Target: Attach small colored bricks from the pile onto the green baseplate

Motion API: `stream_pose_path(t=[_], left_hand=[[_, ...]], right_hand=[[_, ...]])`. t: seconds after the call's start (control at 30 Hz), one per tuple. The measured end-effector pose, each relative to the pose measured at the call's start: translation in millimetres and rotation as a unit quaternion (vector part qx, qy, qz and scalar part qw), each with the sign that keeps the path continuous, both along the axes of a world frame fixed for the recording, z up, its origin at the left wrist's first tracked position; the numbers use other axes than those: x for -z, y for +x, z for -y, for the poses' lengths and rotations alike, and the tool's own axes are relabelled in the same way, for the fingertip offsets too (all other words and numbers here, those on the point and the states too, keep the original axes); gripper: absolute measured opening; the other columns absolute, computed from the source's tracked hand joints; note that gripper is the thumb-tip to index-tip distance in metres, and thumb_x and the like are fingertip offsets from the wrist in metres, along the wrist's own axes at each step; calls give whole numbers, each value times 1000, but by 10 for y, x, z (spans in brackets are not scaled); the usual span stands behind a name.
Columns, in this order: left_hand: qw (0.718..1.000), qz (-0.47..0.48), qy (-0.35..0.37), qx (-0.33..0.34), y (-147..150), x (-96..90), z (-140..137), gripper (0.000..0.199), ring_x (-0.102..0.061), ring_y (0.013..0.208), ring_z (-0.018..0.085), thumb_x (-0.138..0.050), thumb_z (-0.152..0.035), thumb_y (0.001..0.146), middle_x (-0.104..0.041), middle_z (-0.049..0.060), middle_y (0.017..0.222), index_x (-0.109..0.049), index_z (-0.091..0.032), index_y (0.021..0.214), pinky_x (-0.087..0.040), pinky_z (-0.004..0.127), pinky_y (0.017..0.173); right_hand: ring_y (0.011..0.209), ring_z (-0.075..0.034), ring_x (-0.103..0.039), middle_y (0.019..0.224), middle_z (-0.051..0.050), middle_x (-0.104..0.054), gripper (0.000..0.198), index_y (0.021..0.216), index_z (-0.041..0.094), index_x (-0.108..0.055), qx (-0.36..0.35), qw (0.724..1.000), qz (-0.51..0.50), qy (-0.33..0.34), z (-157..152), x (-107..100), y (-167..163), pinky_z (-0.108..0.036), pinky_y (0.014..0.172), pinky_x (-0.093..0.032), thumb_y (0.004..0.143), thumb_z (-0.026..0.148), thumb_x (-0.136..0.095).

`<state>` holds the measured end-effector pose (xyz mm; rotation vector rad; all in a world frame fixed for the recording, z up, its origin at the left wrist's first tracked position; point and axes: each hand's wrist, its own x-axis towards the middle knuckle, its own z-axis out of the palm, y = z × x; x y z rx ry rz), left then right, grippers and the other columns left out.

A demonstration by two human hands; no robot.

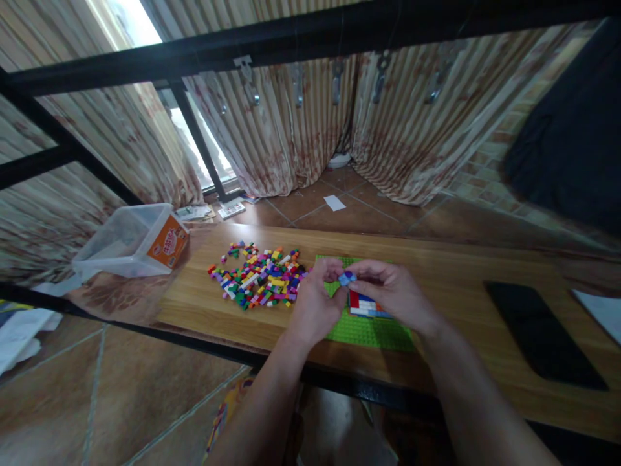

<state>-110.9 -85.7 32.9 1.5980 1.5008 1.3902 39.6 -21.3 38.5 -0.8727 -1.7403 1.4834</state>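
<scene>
Taking the small blue piece (345, 279) as the clock's centre, I start far out at 9 o'clock: a clear plastic bin (116, 264) with an orange label, beyond the left end of the wooden tabletop (187, 304). Nearer, also at 9 o'clock, I see a loose pile of bricks (264, 278) in yellow, red, green, white, purple and orange.

At 8 o'clock my left hand (316, 299) curls close to the piece, thumb and fingers parted; I cannot tell whether they grip it. The piece itself is tiny and light blue with a darker violet-blue spot; I cannot tell whether it is one brick or two joined. It is up above a bright green studded baseplate (369, 333), which spreads towards 5 o'clock. On that plate, partly hidden, lies a low brick build (361, 307) in red, white and blue.

At 3 o'clock my right hand (400, 291) pinches the piece between thumb and fingertip. Farther right, between 3 and 4, lies a flat black slab (538, 330), then, at 3, a white sheet (601, 316).
</scene>
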Motion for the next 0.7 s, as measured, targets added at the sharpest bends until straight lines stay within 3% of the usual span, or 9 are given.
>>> stream_pose_path(t=[0.27, 0.57, 0.7], left_hand=[[1000, -12, 24, -13, -32, -16, 6, 40, -62, 97, 16, -59, -10, 81, -65, 3, 101, -52, -20, 119, -50, 31, 92], [997, -70, 45, 1, -55, 19, 12, 46, -63, 98, 17, -56, -8, 83, -64, 4, 102, -48, -20, 126, -51, 35, 93], [996, -77, 43, -1, -52, 10, 7, 45, -63, 99, 18, -56, -8, 83, -65, 5, 104, -48, -19, 127, -51, 36, 94]], right_hand=[[83, -18, -70, 89, -4, -76, 26, 90, 23, -72, 5, 1000, -13, 16, 29, -33, -36, -35, 81, -55, 72, 40, -75], [75, -17, -64, 80, -2, -72, 14, 80, 22, -74, 77, 985, 48, 144, 45, 20, -75, -30, 69, -48, 82, 34, -66], [72, -16, -62, 79, -2, -70, 15, 80, 22, -74, 101, 987, 34, 123, 50, 61, -93, -30, 67, -47, 81, 35, -66]])
